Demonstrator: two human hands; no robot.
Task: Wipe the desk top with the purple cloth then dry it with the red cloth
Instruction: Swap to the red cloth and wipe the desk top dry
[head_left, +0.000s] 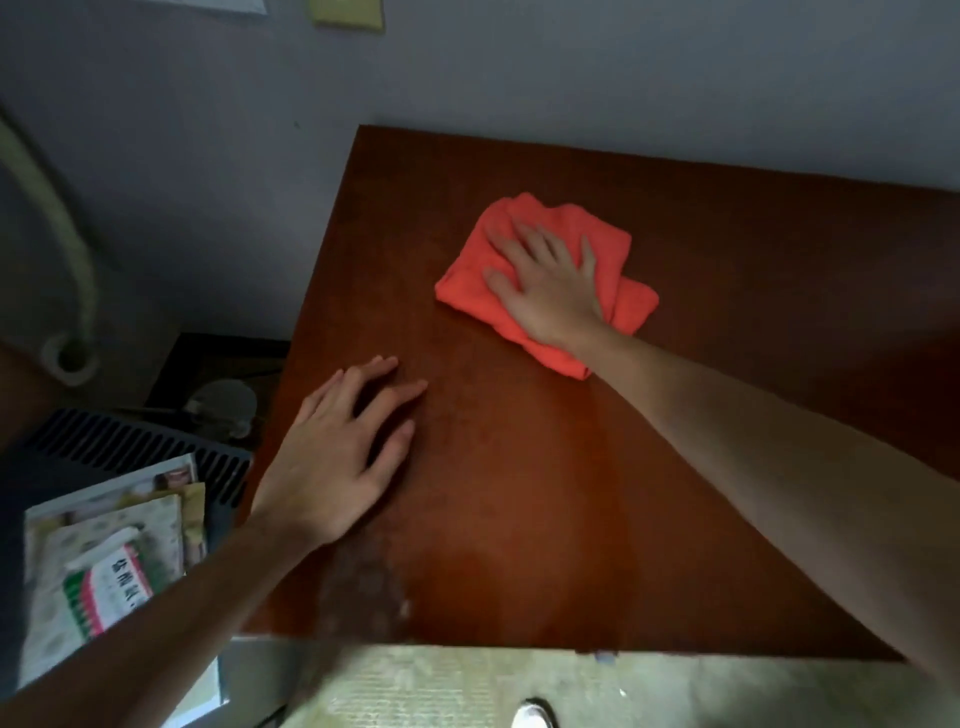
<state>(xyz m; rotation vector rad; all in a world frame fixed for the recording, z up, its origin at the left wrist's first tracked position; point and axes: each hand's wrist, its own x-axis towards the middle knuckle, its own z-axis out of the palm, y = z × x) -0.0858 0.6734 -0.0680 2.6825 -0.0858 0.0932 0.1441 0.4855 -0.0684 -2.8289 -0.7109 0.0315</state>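
Drying pass under way, by the look of it: the purple cloth is not in view, and the red cloth (540, 270) is the one under your palm.

Right hand (550, 291): laid flat on the red cloth, fingers spread, palm pressing down, nothing pinched. The cloth is folded into a thick pad and sits on the bench (727, 415) out ahead of your right forearm, toward the wall (519, 78). A folded corner sticks out beside the wrist on its right.

Left hand (343, 457): empty, fingers loosely spread, fingertips resting on the bare bench near its left edge, well apart from the cloth. It reads as a brace.

Handling notes, judged from the look:
- Cloth is soft, light, terry-like; it will bunch or unfold if you push from one edge only.
- Keep the flat palm on the middle of the pad, fingers spread to hold the folds together.
- The bench surface looks smooth, so the pad should slide easily; light downward pressure is enough.

A paler, scuffed patch (363, 587) shows near the front edge below your left wrist; whether it is damp or worn, you cannot tell.

Beyond your left hand: a dark slotted crate (130, 441) with papers and packets (104, 551).
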